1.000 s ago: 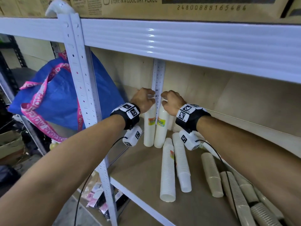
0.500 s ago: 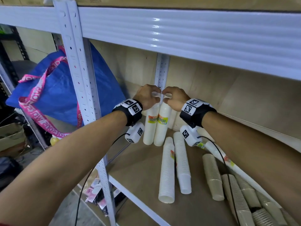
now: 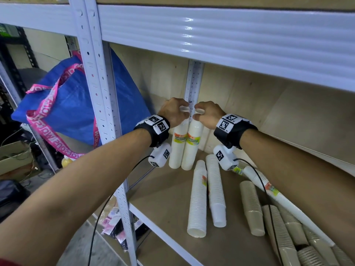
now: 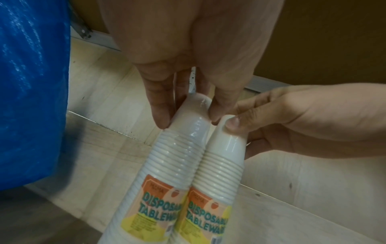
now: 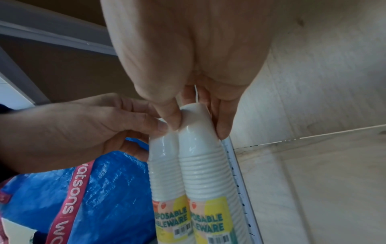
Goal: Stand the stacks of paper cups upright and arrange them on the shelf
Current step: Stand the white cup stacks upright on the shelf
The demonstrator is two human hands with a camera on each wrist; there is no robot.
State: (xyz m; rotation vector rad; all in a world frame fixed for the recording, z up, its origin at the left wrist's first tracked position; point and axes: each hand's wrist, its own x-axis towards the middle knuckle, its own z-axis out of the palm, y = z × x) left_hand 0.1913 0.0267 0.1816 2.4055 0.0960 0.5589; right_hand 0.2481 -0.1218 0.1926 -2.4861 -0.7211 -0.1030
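Observation:
Two wrapped stacks of white paper cups stand upright side by side in the shelf's back left corner, touching each other. My left hand [image 3: 172,112] pinches the top of the left stack [image 3: 177,146] between thumb and fingers [image 4: 160,113]. My right hand [image 3: 207,114] pinches the top of the right stack [image 3: 193,146] the same way, as the right wrist view shows [image 5: 197,128]. Both stacks carry an orange and yellow label [image 4: 163,206]. Several more stacks lie flat on the shelf board [image 3: 169,208]: two white ones [image 3: 197,198], one long wrapped white one [image 3: 269,187], and beige ones [image 3: 251,208].
A blue bag with pink straps [image 3: 76,104] hangs left of the front shelf post [image 3: 96,73]. The white beam of the upper shelf [image 3: 211,35] runs low overhead. A perforated rear post [image 3: 193,83] stands right behind the two upright stacks.
Both hands stay on the tops of the two upright stacks. Their fingers have eased from covering the tops to a lighter pinch, so the white cup tops now show.

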